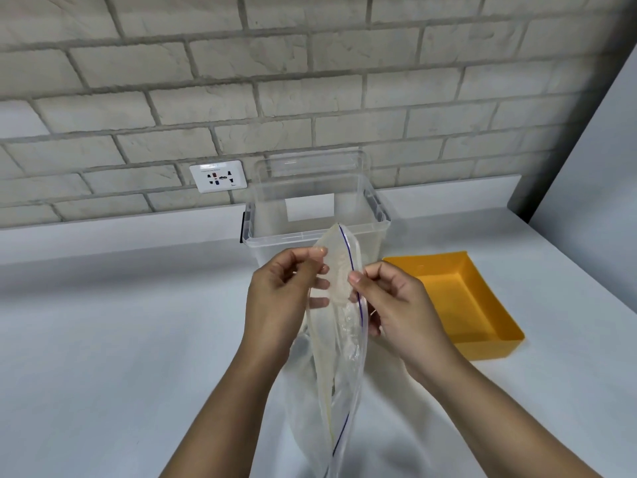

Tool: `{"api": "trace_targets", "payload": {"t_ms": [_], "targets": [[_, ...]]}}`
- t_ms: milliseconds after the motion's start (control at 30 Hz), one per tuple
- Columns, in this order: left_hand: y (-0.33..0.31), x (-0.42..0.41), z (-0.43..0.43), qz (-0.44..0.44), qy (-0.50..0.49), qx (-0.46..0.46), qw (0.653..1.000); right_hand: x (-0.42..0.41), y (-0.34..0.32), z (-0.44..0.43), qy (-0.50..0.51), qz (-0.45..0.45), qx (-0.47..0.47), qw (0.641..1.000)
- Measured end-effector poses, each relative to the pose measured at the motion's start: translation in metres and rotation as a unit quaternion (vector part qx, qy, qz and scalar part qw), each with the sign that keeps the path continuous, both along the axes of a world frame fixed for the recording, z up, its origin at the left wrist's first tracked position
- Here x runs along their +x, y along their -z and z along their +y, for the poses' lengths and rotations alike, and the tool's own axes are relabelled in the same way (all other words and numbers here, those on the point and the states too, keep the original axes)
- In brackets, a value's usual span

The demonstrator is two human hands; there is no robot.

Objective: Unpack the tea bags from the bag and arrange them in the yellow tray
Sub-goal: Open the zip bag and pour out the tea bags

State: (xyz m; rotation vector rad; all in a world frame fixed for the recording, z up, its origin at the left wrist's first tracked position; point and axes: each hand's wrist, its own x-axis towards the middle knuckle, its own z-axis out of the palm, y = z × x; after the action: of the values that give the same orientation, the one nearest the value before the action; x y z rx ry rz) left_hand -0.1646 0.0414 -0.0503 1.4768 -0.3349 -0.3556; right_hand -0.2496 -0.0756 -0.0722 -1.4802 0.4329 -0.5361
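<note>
Both lips of zip-lock bag (pixel 344 357) are pinched by left hand (pixel 275 294) and right hand (pixel 393 298); long axis is held upright, left of yellow tray (pixel 489 346), right hand nearer.

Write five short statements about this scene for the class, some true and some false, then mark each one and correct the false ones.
1. Both the left hand and the right hand hold the zip bag. True.
2. The yellow tray is full of tea bags. False: no tea bags show in it.
3. The yellow tray lies to the right of the hands. True.
4. The clear plastic box is shut with a lid. False: its top is open.
5. The wall socket is to the right of the box. False: it is to the left.
</note>
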Motion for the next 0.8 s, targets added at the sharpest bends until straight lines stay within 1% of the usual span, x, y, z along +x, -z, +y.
{"api": "trace_targets", "payload": {"t_ms": [33, 100, 133, 167, 233, 300, 367, 467, 533, 600, 700, 733, 800], "targets": [[0.003, 0.000, 0.003, -0.020, 0.012, 0.026, 0.999, 0.000, 0.001, 0.000, 0.004, -0.007, 0.019, 1.000], [0.009, -0.004, 0.011, -0.065, 0.052, 0.118, 0.989, 0.001, -0.001, -0.002, 0.028, -0.033, 0.055, 0.998], [0.010, -0.006, 0.014, -0.078, 0.069, 0.161, 0.981, 0.001, -0.003, -0.004, 0.042, -0.045, 0.066, 0.996], [0.011, -0.009, 0.017, -0.078, 0.077, 0.183, 0.977, 0.002, -0.003, -0.006, 0.049, -0.047, 0.067, 0.995], [0.012, -0.012, 0.019, -0.064, 0.071, 0.176, 0.980, 0.000, -0.002, -0.007, 0.038, -0.020, 0.044, 0.998], [0.010, -0.012, 0.018, -0.044, 0.051, 0.142, 0.988, -0.005, 0.004, -0.002, 0.002, 0.027, 0.013, 1.000], [0.007, -0.011, 0.016, -0.031, 0.025, 0.108, 0.993, -0.012, 0.011, 0.008, -0.036, 0.060, 0.008, 0.998], [0.005, -0.010, 0.016, -0.010, -0.007, 0.077, 0.997, -0.021, 0.016, 0.021, -0.062, 0.070, 0.030, 0.995], [0.002, -0.013, 0.018, 0.009, -0.007, 0.065, 0.998, -0.023, 0.015, 0.024, -0.048, 0.057, 0.044, 0.996], [0.001, -0.019, 0.024, 0.005, 0.024, 0.097, 0.995, -0.021, 0.013, 0.022, -0.021, 0.032, 0.049, 0.998], [0.004, -0.031, 0.032, -0.037, 0.075, 0.181, 0.980, -0.019, 0.008, 0.018, 0.003, -0.001, 0.058, 0.998], [0.005, -0.034, 0.034, -0.050, 0.074, 0.194, 0.977, -0.020, 0.006, 0.018, 0.001, -0.005, 0.067, 0.998], [0.007, -0.035, 0.035, -0.066, 0.054, 0.185, 0.979, -0.021, 0.003, 0.022, -0.023, 0.000, 0.082, 0.996]]}}
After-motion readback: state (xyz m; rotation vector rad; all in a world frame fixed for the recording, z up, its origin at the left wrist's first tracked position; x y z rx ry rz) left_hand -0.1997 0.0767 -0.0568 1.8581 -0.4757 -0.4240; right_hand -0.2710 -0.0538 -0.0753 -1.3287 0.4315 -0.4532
